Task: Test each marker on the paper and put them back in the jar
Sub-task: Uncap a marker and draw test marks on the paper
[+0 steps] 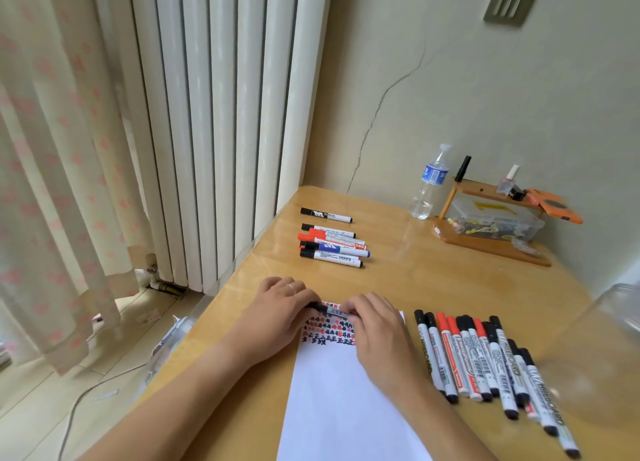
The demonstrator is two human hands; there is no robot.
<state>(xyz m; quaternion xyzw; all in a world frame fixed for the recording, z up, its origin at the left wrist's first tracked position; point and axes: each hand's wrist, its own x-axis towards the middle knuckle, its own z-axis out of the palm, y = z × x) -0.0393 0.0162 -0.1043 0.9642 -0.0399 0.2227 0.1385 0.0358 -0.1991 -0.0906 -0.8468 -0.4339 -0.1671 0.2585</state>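
Observation:
Both hands hold one black marker [329, 309] level above the top of the white paper [346, 398]. My left hand [280, 308] grips its black cap end, while my right hand [374, 322] grips the barrel. Rows of black and red test marks [327, 331] cover the paper's upper edge. A row of several black and red markers [485, 363] lies to the right of the paper. Another group of several markers [332, 247] lies farther back on the table. The clear jar [602, 353] stands at the right edge, blurred.
The wooden table [433, 280] meets a wall on the right. At the back right stand a water bottle [429, 183] and a wooden rack [491, 232] with a clear box of small items. A radiator [225, 114] and curtain [52, 149] are to the left.

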